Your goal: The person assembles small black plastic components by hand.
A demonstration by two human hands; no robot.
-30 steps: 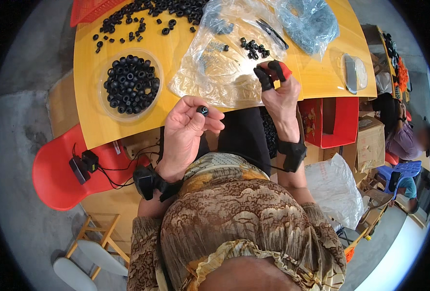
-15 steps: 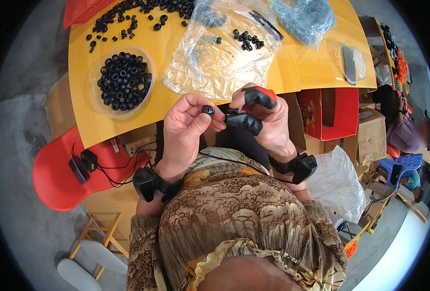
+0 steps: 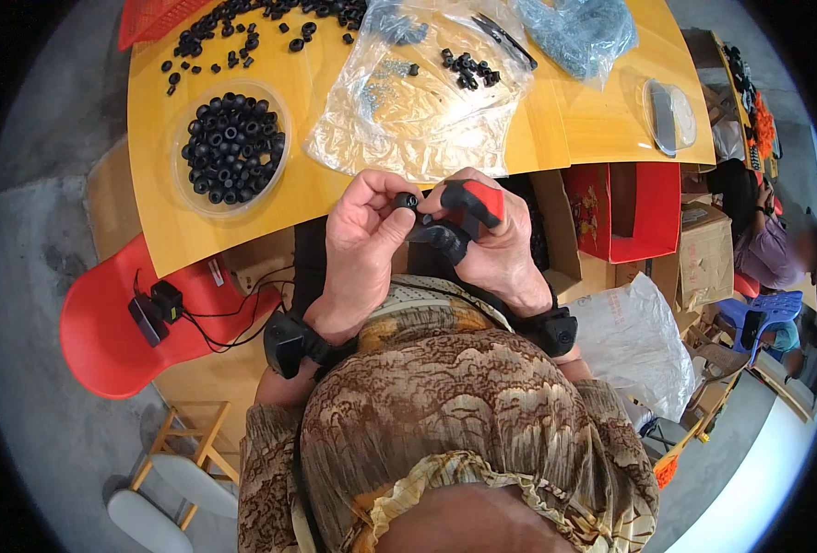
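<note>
My left hand (image 3: 358, 249) pinches a small round black part (image 3: 406, 200) with a hole in its end, between thumb and fingers. My right hand (image 3: 501, 263) meets it in front of my belly, its fingers closed at the part's side. Its index finger has a red and black cover (image 3: 484, 201), and its thumb a black one (image 3: 445, 241). Whatever lies between these covered tips is hidden. Beyond my left hand, a clear round tub (image 3: 284, 170) holds many similar black parts (image 3: 229, 152). A clear plastic sheet (image 3: 335, 138) lies beyond both hands, with small black pieces (image 3: 470, 69) on it.
Loose black parts (image 3: 242, 46) are scattered over the yellow table (image 3: 164, 241) near a red basket (image 3: 155, 20). Black tweezers (image 3: 505, 41), a bag of small bits (image 3: 582, 37) and a clear lid (image 3: 668, 117) lie right. A red chair (image 3: 104, 323) stands left; a red box (image 3: 646, 247) sits under the table.
Both hands have drawn closer together. My right hand has moved left, bringing its covered fingertips up against the black part in my left hand, whose wrist has shifted slightly right.
</note>
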